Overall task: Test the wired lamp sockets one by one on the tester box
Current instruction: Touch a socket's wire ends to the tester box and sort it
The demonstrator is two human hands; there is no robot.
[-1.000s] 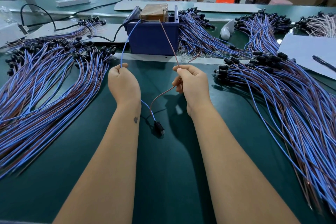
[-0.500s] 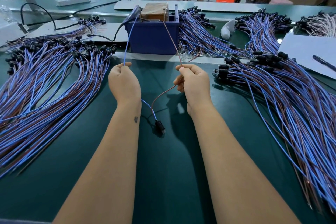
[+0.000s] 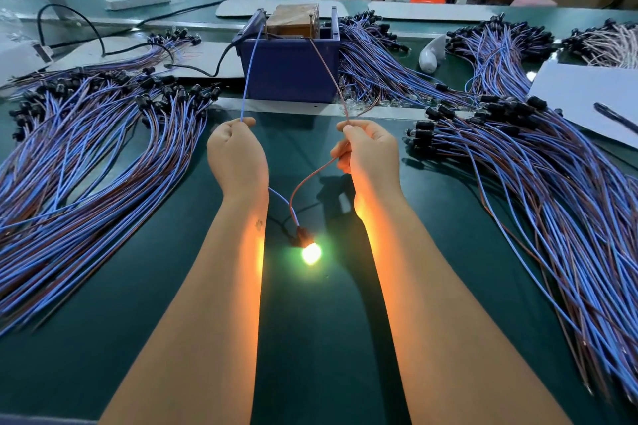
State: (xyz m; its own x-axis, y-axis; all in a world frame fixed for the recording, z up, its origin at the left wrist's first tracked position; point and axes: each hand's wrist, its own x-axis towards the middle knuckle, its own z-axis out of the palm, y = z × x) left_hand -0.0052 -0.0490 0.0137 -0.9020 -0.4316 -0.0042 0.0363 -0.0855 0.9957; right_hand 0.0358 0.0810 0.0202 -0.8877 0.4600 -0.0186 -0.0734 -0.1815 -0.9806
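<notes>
Fingers [image 3: 249, 121] pinching leads, bulb [image 3: 311, 253] lit before tester box [image 3: 290, 69].
Left hand [image 3: 237, 157] holding blue wire [image 3: 249, 72], right hand [image 3: 371, 155] brown wire [image 3: 328, 72]; light, limp, probably best gripped near bare ends.

Left hand [image 3: 238, 155] pinches a thin blue wire [image 3: 249, 79], right hand [image 3: 371, 152] a thin brown wire [image 3: 328, 72], both reaching the dark blue plastic tester box [image 3: 290, 72]; the small black lamp socket [image 3: 301, 239] glows on the green surface [image 3: 310, 338].
</notes>
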